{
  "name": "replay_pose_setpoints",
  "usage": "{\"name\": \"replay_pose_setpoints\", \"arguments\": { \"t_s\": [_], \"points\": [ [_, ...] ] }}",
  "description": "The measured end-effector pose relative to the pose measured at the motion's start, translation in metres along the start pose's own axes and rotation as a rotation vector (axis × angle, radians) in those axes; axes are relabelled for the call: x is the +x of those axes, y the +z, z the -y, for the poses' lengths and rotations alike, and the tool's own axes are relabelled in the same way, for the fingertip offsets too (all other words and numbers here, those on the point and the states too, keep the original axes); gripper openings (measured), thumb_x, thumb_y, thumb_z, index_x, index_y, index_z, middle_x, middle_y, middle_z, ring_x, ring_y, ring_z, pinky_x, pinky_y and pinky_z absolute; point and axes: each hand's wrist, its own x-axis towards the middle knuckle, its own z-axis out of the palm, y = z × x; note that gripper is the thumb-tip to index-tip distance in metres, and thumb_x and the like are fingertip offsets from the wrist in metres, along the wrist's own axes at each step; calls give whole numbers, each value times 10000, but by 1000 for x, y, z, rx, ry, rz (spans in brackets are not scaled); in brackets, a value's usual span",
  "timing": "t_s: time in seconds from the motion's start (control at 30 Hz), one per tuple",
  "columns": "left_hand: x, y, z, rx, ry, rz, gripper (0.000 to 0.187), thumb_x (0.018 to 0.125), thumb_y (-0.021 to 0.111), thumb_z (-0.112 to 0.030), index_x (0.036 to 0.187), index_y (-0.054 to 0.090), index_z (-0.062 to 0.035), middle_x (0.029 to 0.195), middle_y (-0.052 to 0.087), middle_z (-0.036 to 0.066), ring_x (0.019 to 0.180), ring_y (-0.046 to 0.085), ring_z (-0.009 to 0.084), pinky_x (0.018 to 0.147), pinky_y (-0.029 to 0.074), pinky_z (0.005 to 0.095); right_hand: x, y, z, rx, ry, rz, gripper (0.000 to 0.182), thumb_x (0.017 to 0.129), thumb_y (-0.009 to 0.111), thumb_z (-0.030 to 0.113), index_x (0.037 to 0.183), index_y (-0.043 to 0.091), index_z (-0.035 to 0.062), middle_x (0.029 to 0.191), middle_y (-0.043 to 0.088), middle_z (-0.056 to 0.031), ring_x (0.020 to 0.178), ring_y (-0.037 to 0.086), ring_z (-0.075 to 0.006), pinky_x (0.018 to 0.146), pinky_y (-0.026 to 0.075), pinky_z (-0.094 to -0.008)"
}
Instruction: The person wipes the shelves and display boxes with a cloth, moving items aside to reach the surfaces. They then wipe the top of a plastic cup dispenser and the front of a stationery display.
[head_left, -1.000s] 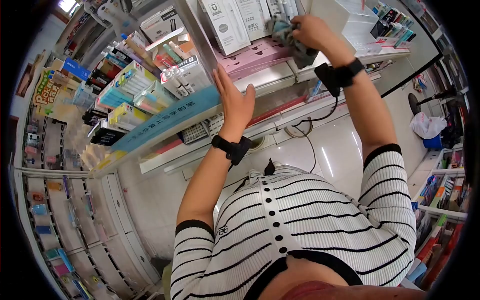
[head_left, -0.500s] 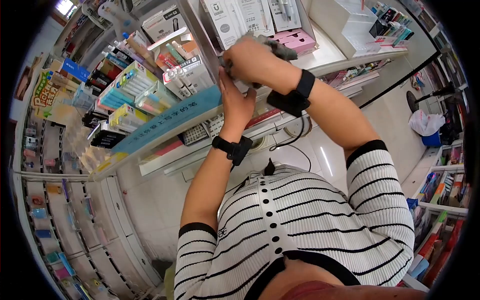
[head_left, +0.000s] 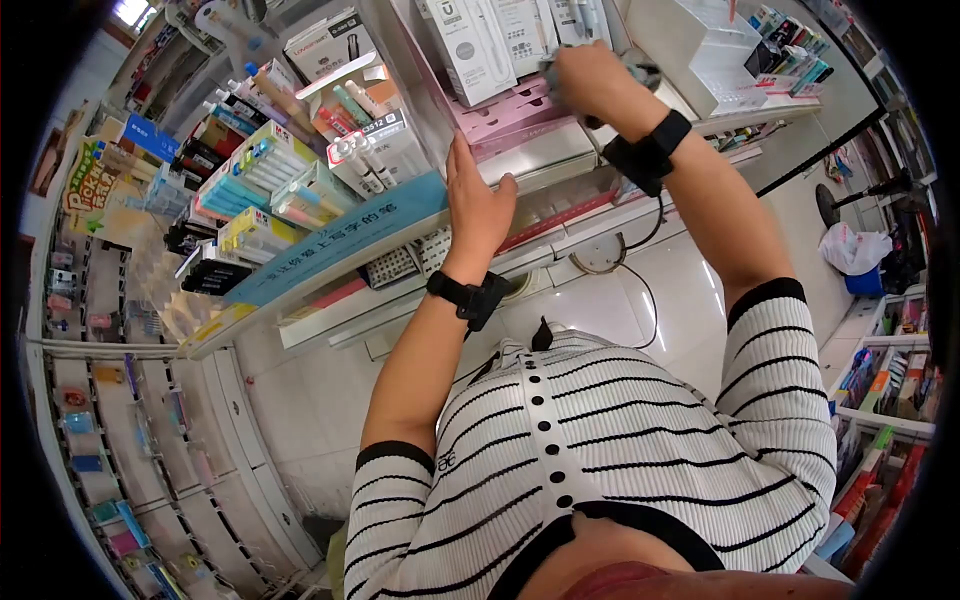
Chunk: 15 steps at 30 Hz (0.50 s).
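Observation:
My right hand [head_left: 597, 88] is closed on a bunched grey cloth [head_left: 645, 73], at the right front of a pink box [head_left: 515, 112]. White pen boxes [head_left: 468, 52] stand upright in that pink box, just behind and left of the hand. My left hand [head_left: 478, 212] rests with fingers stretched and thumb apart at the shelf's front edge [head_left: 535, 165], beside the blue label strip [head_left: 350, 232]. It holds nothing. The cloth is partly hidden by my right fingers.
Several pen displays [head_left: 265, 165] crowd the shelf on the left. A clear stepped rack [head_left: 695, 60] stands at the right, near a holder of pens [head_left: 790, 55]. A dark cable [head_left: 655, 290] hangs below the shelf. Stocked shelves [head_left: 890, 400] line the right side.
My right hand has moved to the right with the grey cloth, away from my left hand, uncovering the pink box's front. My left hand has stayed nearly in place.

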Motion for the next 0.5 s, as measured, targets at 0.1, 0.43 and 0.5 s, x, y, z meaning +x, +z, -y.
{"name": "replay_pose_setpoints", "arguments": {
  "t_s": [0.1,0.43,0.5],
  "points": [
    [-1,1,2,-12,19,-7,825,809,652,-99,1468,209,127,1459,340,346,1363,348,461,1154,288,446,7,-25,42,228,11,103,154,731,692,174,800,730,41,745,704,-177,748,717,-329,719,556,-431],
    [0,6,10,-47,76,-56,853,771,689,-57,1462,218,107,1421,363,334,1331,366,470,1128,313,464,10,-33,76,819,-99,45,203,748,670,88,936,723,34,862,708,-182,803,681,-340,757,541,-395],
    [0,6,13,-38,67,-71,863,767,691,-59,1465,212,105,1424,355,336,1334,356,474,1129,310,464,-8,-39,63,888,-105,-18,227,758,646,79,969,712,29,914,705,-173,830,676,-306,782,534,-373]
  ]
}}
